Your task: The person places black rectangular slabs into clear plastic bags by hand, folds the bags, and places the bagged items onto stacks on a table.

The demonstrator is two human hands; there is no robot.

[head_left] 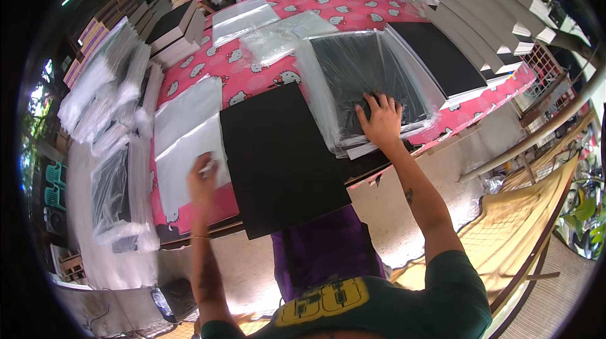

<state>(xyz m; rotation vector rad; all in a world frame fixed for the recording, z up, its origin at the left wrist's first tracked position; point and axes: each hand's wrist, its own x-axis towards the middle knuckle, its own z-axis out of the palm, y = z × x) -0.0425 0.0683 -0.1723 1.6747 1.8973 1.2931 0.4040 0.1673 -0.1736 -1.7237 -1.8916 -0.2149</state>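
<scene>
Right hand (382, 121) is resting open on the wrapped stack (353, 64), blurred left hand (203, 176) is hovering, grip unreadable, and the black board (284, 159) is lying unwrapped!

The person wears a dark green shirt (435, 295) with short sleeves (449, 269) and a large, blocky yellow print (323, 301), a purple lower garment (323, 247) with a dark strip, and a thin wristband (200, 237) on the left arm (205, 257), with a small dark tattoo (409, 196) marking the right forearm (420, 184).
</scene>
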